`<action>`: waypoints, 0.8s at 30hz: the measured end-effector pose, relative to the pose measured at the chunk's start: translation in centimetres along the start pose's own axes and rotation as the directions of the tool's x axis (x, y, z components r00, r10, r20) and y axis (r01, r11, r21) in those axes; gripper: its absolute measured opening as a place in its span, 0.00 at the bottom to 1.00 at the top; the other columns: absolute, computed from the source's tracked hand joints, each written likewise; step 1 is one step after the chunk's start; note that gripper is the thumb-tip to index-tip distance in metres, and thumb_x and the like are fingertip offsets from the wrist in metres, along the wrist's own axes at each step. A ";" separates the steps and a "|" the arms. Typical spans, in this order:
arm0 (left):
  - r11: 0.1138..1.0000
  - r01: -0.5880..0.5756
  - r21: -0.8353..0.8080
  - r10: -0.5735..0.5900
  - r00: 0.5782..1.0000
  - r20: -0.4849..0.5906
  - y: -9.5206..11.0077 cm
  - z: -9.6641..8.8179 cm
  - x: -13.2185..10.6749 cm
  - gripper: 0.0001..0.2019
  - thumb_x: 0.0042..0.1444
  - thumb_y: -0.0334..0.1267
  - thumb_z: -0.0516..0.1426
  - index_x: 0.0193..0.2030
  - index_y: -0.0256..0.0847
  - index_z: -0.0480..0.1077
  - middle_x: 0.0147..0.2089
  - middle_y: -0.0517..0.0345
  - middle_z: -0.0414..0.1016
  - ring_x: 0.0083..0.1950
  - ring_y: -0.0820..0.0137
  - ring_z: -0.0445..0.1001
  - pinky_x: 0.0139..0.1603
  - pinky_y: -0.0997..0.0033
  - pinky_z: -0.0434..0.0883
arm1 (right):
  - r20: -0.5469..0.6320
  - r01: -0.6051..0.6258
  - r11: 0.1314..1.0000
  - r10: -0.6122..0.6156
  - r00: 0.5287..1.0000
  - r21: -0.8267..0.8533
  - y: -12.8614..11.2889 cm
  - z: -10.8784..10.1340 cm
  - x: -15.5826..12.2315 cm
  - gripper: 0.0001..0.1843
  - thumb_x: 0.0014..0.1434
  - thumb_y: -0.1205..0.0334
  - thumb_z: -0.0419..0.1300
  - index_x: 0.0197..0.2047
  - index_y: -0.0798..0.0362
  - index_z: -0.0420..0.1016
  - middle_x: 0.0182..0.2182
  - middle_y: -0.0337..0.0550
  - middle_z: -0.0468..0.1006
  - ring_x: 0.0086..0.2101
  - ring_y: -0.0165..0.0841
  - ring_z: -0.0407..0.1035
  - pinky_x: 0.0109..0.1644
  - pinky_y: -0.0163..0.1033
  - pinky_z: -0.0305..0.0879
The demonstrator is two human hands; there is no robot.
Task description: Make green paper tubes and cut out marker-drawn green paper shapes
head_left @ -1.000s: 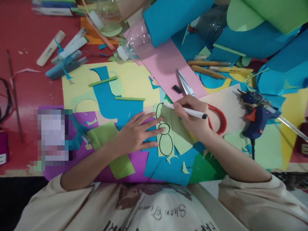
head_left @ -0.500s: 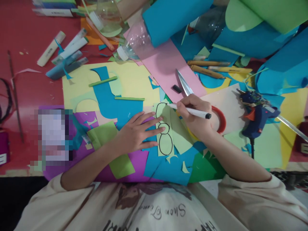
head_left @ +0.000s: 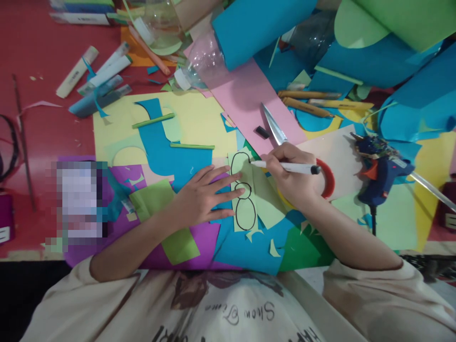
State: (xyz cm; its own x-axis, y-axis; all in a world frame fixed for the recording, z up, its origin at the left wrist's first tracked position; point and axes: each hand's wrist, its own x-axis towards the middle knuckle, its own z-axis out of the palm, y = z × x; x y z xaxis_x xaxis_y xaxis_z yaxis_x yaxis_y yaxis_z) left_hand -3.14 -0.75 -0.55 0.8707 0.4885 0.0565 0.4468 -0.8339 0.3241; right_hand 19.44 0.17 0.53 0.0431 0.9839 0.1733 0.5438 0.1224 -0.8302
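My right hand (head_left: 290,178) is closed round a white marker (head_left: 285,166) with a black end. Its tip touches a pale green paper strip (head_left: 245,209) that carries black outlined ovals. My left hand (head_left: 204,194) lies flat with fingers spread, pressing on the left edge of that strip and on the blue paper (head_left: 245,247) beneath. Purple paper (head_left: 199,237) and a green scrap (head_left: 178,244) lie under my left wrist.
Scissors with red handles (head_left: 326,178) lie just behind my right hand, blade (head_left: 274,126) on pink paper (head_left: 245,95). A blue glue gun (head_left: 381,173) sits to the right. Glue sticks and markers (head_left: 99,76) lie at back left, a clear plastic bottle (head_left: 199,64) and rolled blue paper (head_left: 256,23) behind.
My right hand and the marker have slid a little to the right along the top oval's outline. My left hand has stayed put.
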 end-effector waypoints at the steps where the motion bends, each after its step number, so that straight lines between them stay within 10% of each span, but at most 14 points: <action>1: 1.000 -0.001 0.004 0.001 1.000 -0.002 0.0 0.0 0.0 0.22 0.65 0.51 0.48 0.61 0.47 0.67 0.66 0.53 0.66 0.67 0.55 0.62 0.65 0.48 0.62 | -0.002 0.002 1.000 -0.002 1.000 -0.002 0.0 0.0 0.0 0.14 0.53 0.66 0.57 0.19 0.50 0.59 0.15 0.34 0.64 0.16 0.24 0.54 0.18 0.33 0.50; 15: 0.999 0.039 0.010 -0.040 0.998 0.043 0.0 0.0 -0.1 0.24 0.65 0.52 0.47 0.64 0.47 0.63 0.69 0.52 0.61 0.70 0.55 0.57 0.67 0.50 0.58 | -0.111 0.006 0.970 0.022 0.994 0.241 1.2 -0.2 -0.8 0.13 0.54 0.65 0.55 0.20 0.49 0.61 0.16 0.35 0.68 0.19 0.29 0.63 0.22 0.36 0.60; 24: 0.999 0.040 -0.008 -0.040 0.999 0.023 -0.1 0.2 -0.1 0.25 0.65 0.51 0.48 0.64 0.45 0.63 0.68 0.49 0.61 0.70 0.54 0.56 0.67 0.48 0.59 | 0.106 -0.036 0.995 0.026 0.994 0.092 0.2 0.0 -0.4 0.15 0.51 0.63 0.55 0.17 0.50 0.55 0.13 0.34 0.61 0.17 0.25 0.55 0.20 0.33 0.52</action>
State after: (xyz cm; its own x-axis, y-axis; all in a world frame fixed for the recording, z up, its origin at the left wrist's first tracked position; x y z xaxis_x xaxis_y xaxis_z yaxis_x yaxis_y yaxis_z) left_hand -3.21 -0.78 -0.74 0.8568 0.5152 0.0219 0.4795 -0.8117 0.3336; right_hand 19.51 -0.19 0.28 -0.0315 0.9950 0.0947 0.4624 0.0985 -0.8812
